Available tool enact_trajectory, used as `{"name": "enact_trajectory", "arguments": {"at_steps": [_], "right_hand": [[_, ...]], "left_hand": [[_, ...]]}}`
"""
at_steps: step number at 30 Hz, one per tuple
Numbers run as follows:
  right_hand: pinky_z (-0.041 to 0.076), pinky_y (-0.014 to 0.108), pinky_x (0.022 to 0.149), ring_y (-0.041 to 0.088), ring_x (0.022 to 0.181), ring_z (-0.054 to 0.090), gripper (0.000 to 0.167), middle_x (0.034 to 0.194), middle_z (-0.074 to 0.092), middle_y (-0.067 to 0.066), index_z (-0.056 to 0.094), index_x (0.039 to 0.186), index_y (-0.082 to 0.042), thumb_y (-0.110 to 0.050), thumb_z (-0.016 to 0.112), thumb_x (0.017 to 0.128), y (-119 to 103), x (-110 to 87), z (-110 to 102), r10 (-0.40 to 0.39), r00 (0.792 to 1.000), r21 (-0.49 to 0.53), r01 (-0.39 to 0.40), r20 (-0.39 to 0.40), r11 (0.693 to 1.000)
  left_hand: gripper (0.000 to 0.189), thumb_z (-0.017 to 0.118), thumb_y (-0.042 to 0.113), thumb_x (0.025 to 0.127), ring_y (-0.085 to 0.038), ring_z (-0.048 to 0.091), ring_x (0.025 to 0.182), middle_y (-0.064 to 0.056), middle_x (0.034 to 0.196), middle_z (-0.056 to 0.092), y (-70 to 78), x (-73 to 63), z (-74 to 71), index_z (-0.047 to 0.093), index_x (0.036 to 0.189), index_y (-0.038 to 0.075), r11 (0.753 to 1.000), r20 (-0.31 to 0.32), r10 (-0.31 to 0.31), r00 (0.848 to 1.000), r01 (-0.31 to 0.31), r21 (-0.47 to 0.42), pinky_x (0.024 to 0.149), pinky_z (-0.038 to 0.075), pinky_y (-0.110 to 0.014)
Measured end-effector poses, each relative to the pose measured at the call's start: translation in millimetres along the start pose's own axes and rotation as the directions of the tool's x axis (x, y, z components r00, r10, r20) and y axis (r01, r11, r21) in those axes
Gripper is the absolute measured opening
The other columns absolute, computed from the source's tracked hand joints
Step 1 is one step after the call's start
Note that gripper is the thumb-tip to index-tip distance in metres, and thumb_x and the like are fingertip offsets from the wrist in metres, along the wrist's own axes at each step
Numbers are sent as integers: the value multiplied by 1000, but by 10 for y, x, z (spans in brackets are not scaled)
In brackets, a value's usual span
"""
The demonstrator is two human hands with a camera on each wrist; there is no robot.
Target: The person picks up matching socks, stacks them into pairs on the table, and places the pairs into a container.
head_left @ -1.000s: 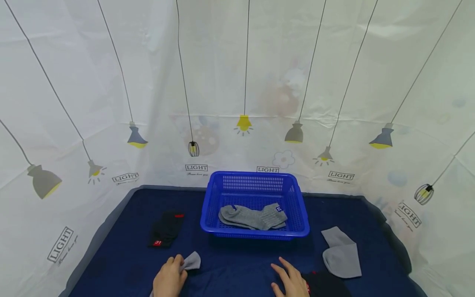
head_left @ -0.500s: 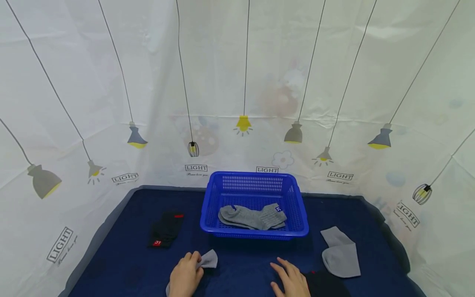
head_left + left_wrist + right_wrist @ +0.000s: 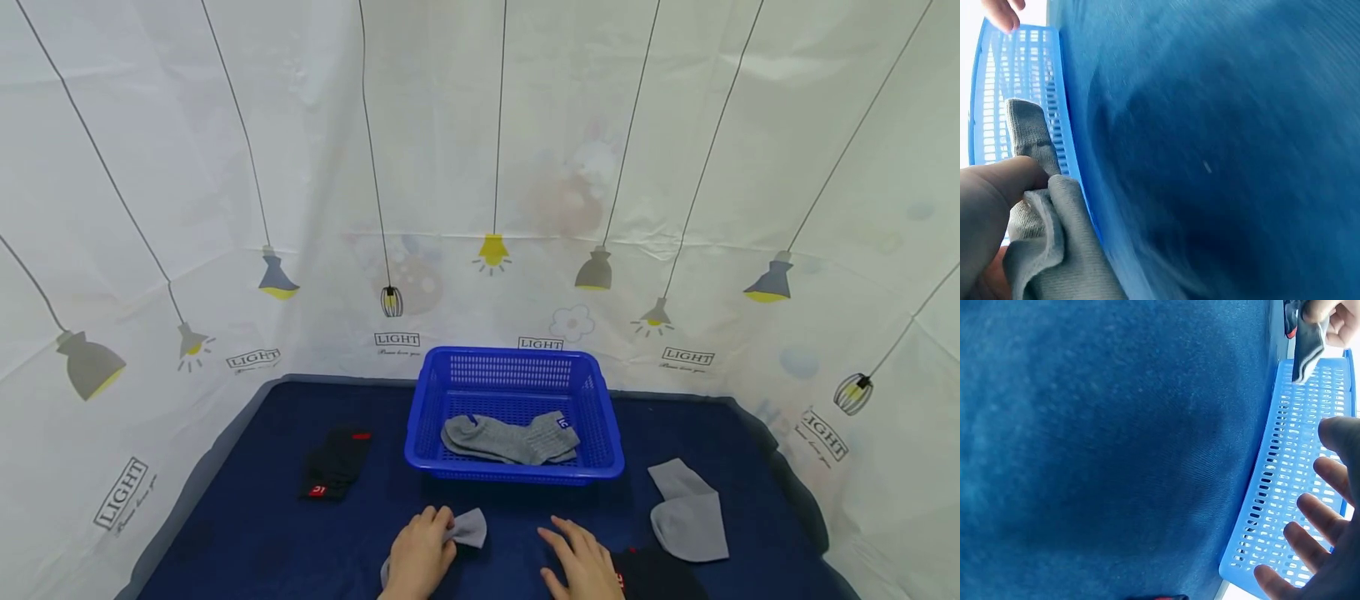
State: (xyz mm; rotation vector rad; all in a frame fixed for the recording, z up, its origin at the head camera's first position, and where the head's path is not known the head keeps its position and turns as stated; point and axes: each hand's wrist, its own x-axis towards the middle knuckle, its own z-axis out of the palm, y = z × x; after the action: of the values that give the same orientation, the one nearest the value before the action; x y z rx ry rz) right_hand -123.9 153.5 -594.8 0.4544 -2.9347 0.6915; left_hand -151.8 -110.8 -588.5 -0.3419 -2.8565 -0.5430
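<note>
My left hand [image 3: 420,550] pinches a light grey sock [image 3: 469,528] between thumb and fingers, in front of the blue basket. In the left wrist view the bunched grey sock [image 3: 1072,244] hangs from the thumb and fingers, its cuff pointing past them. To the right, my right hand [image 3: 581,562] hovers over the cloth with fingers spread and holds nothing. Beside it lies a black sock [image 3: 660,577] with red marks, partly hidden by that hand. Another light grey sock [image 3: 692,512] lies folded over farther right.
The blue basket [image 3: 514,474] stands at the back middle, with grey socks [image 3: 510,440] inside. A black sock with red labels [image 3: 335,465] lies at the left on the dark blue cloth [image 3: 247,533]. A white printed sheet [image 3: 480,150] hangs round the back and sides.
My left hand has moved to the right with the grey sock, closer to my right hand. The right hand has barely shifted. The basket and the other socks stay where they were.
</note>
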Motion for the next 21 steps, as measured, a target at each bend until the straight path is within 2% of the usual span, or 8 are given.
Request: {"name": "enact_trajectory", "arguments": {"at_steps": [9,15,21], "right_hand": [[51,61,87,37,124,57,48,138,59,10,64,130,-16,-26,78,85,0,44,9,-29,1000,-11,29,1,1000],[52,58,84,35,121,59,48,136,60,8,65,128,-18,-26,79,83,22,37,28,-35,999,-28,35,-1,999],[52,57,82,35,117,60,45,134,61,9,66,125,-18,-27,79,84,66,4,41,-38,999,-25,38,-9,999]], "left_hand": [[23,78,12,75,-14,51,62,4,76,55,241,87,124,60,87,19,996,-4,92,996,-92,4,54,38,-28],[21,78,14,77,-12,51,64,5,77,54,396,139,200,60,88,20,991,63,132,989,-132,-4,56,39,-26],[21,78,16,79,-12,52,66,5,79,54,507,192,281,60,88,21,989,120,145,982,-146,-3,57,40,-26]]}}
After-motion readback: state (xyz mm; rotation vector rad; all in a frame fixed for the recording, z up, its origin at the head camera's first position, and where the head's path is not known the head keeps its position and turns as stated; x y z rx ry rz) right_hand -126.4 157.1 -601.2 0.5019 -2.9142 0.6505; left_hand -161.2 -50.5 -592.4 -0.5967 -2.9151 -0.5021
